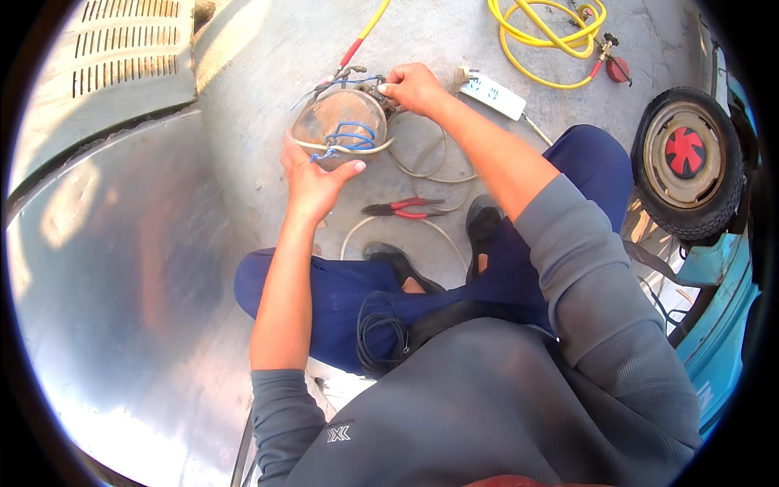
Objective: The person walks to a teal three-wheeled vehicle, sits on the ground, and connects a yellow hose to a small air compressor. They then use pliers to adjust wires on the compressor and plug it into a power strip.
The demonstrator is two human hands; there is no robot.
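A rusty, dome-topped compressor (341, 116) sits on the grey concrete floor in front of me. Blue wire (350, 134) is looped over its top, and a pale cable (369, 149) runs across its near side. My left hand (312, 185) grips the near-left side of the compressor, thumb and fingers spread around it. At its far-right side, my right hand (412, 88) is closed in a pinch beside the terminals; what lies between the fingertips is too small to make out. A yellow hose (369, 28) with a red end meets the pipes behind the compressor.
Red-handled pliers (402, 209) lie near my shoes, beside a loose pale cord (442, 174). A white power strip (493, 96) is to the right. Beyond it are a coiled yellow hose (552, 40) and a red gauge (617, 70). A wheel (687, 162) stands right; metal panels (122, 284) lie left.
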